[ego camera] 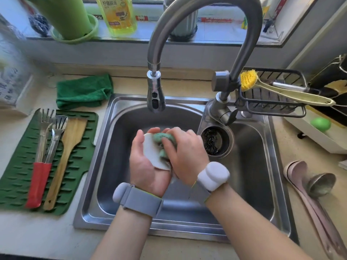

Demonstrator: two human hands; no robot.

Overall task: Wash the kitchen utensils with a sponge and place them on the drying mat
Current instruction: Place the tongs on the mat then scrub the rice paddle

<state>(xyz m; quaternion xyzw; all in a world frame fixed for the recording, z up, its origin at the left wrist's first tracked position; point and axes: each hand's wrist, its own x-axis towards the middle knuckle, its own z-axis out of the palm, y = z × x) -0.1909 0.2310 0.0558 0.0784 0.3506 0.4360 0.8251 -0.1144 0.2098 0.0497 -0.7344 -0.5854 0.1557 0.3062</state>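
Over the steel sink (105,166), my left hand (144,166) cradles a pale flat utensil head (152,152) in its palm. My right hand (185,152) presses a green sponge (162,138) against that utensil; most of the utensil's handle is hidden under my hands. On the green drying mat (16,184) to the left lie a red-handled fork (40,152), a red-handled slotted turner (54,145) and a wooden spatula (65,152). On the counter at the right rest pink ladles (304,182) and a metal ladle (321,184).
The curved faucet (155,91) hangs above my hands. A steel scourer sits in a cup (216,141) in the sink. A wire rack (272,102) holds a yellow brush (249,79). A green cloth (84,91) lies behind the mat; a detergent bottle (116,14) stands on the sill.
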